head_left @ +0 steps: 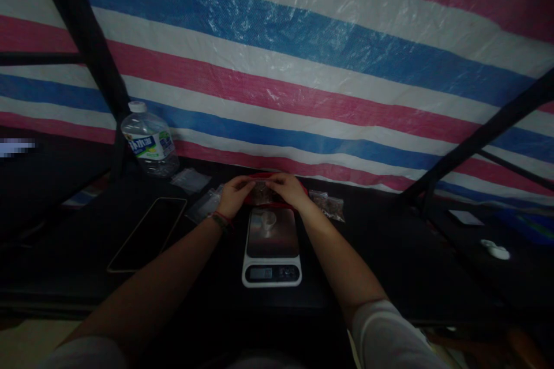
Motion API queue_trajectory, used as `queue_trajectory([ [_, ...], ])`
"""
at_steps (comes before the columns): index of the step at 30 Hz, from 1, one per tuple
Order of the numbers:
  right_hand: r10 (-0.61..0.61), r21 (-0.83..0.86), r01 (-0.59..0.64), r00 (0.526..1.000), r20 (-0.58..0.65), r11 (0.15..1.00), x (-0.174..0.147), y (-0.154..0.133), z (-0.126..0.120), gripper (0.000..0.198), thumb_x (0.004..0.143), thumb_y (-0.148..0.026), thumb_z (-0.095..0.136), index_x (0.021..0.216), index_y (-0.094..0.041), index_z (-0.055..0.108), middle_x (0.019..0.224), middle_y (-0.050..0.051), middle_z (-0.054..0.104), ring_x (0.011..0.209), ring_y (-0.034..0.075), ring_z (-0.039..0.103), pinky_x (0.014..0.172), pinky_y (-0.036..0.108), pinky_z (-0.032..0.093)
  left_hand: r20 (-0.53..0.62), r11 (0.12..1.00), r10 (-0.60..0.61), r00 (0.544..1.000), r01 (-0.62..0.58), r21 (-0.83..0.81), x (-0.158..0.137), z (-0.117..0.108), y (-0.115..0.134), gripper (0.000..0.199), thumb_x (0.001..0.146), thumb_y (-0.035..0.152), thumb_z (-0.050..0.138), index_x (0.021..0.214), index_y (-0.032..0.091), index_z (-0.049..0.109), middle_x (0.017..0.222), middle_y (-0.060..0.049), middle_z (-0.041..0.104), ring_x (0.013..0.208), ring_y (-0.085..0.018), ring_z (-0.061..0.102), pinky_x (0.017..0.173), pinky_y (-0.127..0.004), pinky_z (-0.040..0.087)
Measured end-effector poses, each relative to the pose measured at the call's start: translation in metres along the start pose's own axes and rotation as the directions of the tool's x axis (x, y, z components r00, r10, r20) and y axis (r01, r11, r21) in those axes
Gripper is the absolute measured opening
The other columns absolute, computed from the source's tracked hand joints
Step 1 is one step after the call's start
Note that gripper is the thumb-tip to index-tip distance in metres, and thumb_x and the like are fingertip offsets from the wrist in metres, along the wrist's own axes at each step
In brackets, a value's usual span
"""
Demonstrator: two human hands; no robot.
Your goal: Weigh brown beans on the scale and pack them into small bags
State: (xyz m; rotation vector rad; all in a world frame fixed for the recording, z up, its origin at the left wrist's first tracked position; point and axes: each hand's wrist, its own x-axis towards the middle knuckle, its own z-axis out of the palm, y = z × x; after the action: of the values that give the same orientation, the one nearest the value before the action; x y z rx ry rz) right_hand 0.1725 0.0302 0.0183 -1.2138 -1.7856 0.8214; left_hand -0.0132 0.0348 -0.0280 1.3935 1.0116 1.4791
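Behind the kitchen scale, my left hand [234, 197] and my right hand [289, 189] pinch the upper edge of a small clear plastic bag [262, 192] from both sides. Brown bits show inside the bag, too small to name. It is in front of or over a red container [298, 183], mostly hidden by my hands. On the metal plate of the white digital scale [272, 248] sits a small clear cup [268, 220]. Flat clear bags [203, 206] lie left of my left hand. Filled zip bags [331, 206] lie right of my right wrist.
A large clear bottle [150, 141] stands at the back left, with a phone [149, 233] lying in front of it. Dark metal bars [89, 40] slope down at both sides before a striped plastic sheet [303, 81]. A white object [496, 249] rests at right.
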Motion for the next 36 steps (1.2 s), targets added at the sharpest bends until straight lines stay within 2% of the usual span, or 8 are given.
queue_trajectory([
  [6,0.073,0.120,-0.062,0.993,-0.089,0.991,0.003,0.008,0.002,0.023,0.075,-0.038,0.066,0.081,-0.016,0.070,0.072,0.001,0.068,0.063,0.014,0.058,0.058,0.024,0.043,-0.025,0.999,-0.049,0.998,0.048,-0.021,0.003,-0.001,0.000,0.041,0.065,0.052,0.077,0.077,0.015,0.068,0.075,-0.005,0.070,0.070,-0.017,0.064,0.071,-0.031,0.053],
  [11,0.018,0.068,-0.011,0.993,-0.117,0.998,0.004,0.012,0.001,0.023,0.075,-0.039,0.065,0.079,-0.017,0.071,0.074,0.002,0.068,0.067,0.014,0.059,0.064,0.024,0.044,-0.044,0.999,-0.054,0.998,0.054,0.006,0.005,-0.002,-0.001,0.044,0.059,0.055,0.079,0.074,0.015,0.070,0.074,-0.006,0.071,0.071,-0.019,0.065,0.072,-0.033,0.054],
  [17,0.013,0.126,-0.003,0.997,-0.076,0.992,0.002,0.007,0.004,0.024,0.075,-0.039,0.066,0.080,-0.016,0.071,0.072,0.001,0.068,0.064,0.014,0.059,0.061,0.024,0.044,-0.021,0.998,-0.049,0.999,0.050,0.030,0.002,-0.002,0.005,0.042,0.061,0.053,0.079,0.078,0.015,0.073,0.082,-0.008,0.073,0.079,-0.022,0.067,0.080,-0.036,0.054],
  [21,-0.011,0.096,0.017,0.998,-0.065,0.995,0.000,0.006,0.008,0.019,0.073,-0.035,0.069,0.078,-0.017,0.072,0.075,0.002,0.070,0.067,0.016,0.061,0.064,0.025,0.046,0.010,0.999,-0.032,0.999,0.032,0.031,0.001,-0.003,0.004,0.039,0.065,0.051,0.078,0.080,0.015,0.074,0.084,-0.008,0.074,0.080,-0.022,0.067,0.082,-0.037,0.054],
  [28,-0.093,0.045,0.095,0.995,-0.041,0.994,0.002,0.014,0.012,0.016,0.077,-0.033,0.067,0.080,-0.018,0.073,0.081,0.004,0.072,0.074,0.017,0.064,0.068,0.026,0.048,0.081,0.998,0.023,0.996,-0.028,0.056,-0.001,-0.003,0.004,0.035,0.069,0.050,0.075,0.081,0.017,0.076,0.085,-0.007,0.075,0.082,-0.022,0.067,0.083,-0.036,0.054],
  [32,-0.113,0.013,0.114,0.992,-0.054,0.993,0.000,0.009,0.014,0.016,0.077,-0.032,0.068,0.078,-0.018,0.074,0.080,0.005,0.072,0.073,0.017,0.064,0.068,0.027,0.048,0.087,0.999,0.010,0.996,-0.014,0.047,-0.002,-0.003,0.007,0.035,0.068,0.050,0.075,0.080,0.017,0.076,0.083,-0.007,0.075,0.079,-0.022,0.068,0.078,-0.034,0.054],
  [36,-0.133,0.001,0.133,0.989,-0.063,0.991,-0.003,0.003,0.015,0.014,0.077,-0.030,0.068,0.077,-0.017,0.074,0.079,0.004,0.072,0.072,0.017,0.064,0.067,0.026,0.047,0.125,0.995,0.045,0.991,-0.056,0.080,-0.004,-0.002,0.010,0.032,0.071,0.047,0.073,0.081,0.017,0.076,0.085,-0.006,0.076,0.081,-0.022,0.068,0.079,-0.033,0.054],
])
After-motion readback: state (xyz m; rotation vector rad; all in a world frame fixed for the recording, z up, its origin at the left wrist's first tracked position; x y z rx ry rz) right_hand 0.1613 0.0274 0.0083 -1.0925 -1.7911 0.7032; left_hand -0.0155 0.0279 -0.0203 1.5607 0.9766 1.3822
